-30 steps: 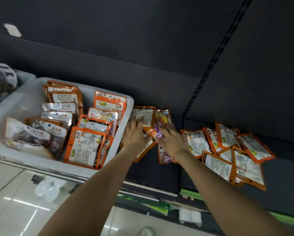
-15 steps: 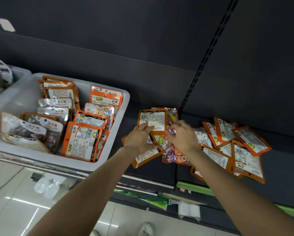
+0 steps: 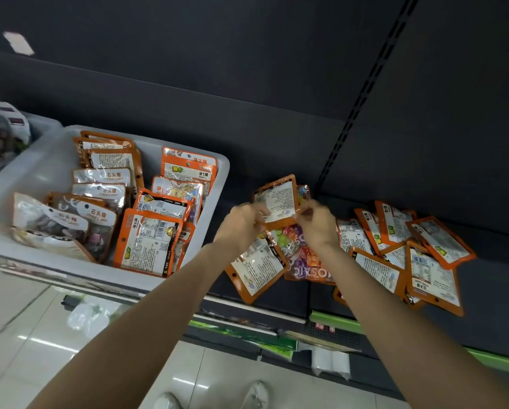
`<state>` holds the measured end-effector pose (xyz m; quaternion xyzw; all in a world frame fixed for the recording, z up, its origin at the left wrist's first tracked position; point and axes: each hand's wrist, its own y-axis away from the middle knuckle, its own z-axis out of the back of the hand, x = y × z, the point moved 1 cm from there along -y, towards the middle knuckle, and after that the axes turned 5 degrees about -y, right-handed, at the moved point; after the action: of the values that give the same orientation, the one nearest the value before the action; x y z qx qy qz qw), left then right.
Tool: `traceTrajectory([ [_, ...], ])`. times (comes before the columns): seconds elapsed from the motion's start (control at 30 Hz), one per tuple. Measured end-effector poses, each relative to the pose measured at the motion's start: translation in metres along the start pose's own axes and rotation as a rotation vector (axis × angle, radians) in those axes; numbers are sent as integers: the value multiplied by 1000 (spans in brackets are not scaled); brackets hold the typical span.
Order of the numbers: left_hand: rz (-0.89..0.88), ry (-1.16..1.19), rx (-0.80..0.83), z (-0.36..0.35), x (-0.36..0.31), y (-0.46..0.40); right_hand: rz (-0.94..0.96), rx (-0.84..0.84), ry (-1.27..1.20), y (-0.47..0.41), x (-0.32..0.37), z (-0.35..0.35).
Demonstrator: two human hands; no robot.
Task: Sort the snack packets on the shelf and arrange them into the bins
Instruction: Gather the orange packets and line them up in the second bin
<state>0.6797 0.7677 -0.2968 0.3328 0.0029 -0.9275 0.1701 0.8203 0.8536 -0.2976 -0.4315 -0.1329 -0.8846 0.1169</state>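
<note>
- Nearest the camera, two bare forearms reached over the dark shelf [image 3: 276,293] edge toward loose orange-bordered snack packets.
- Left hand [image 3: 241,224] and right hand [image 3: 316,224] each pinched one side of an orange packet [image 3: 278,200], lifted label-side up, probably to check its type.
- Beneath lay a colourful packet [image 3: 302,256] printed "MOSAIC".
- Farther right, a loose heap [image 3: 406,252] awaited sorting.
- Farther left, the grey bin [image 3: 217,184] held upright rows, some reading "石头糖".

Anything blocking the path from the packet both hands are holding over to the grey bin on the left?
Nothing visible does. Both the left hand and right hand pinch the orange packet above the shelf; the gap to the grey bin is open. Only the bin's near wall must be cleared.
</note>
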Motion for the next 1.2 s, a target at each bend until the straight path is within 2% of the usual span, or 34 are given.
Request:
traceTrajectory([
  [0.13, -82, 177, -38, 19, -21, 9, 172, -78, -67, 14, 15, 25],
  [0.23, -104, 286, -95, 40, -34, 17, 340, -145, -4, 22, 33, 41],
  [0.47, -244, 367, -268, 116, -38, 31, 570, -242, 59, 44, 105, 48],
  [0.6, -294, 353, -294, 166, -9, 48, 589, -314, 106, 61, 148, 25],
  [0.77, -296, 318, -302, 232, 63, 70, 529, -359, 66, 86, 198, -31],
  [0.97, -248, 324, -274, 292, 165, 95, 483, -310, -39, 114, 245, -113],
  [1.2, -116, 463, -289, 317, 249, 105, 452, -249, -115, 132, 271, -177],
])
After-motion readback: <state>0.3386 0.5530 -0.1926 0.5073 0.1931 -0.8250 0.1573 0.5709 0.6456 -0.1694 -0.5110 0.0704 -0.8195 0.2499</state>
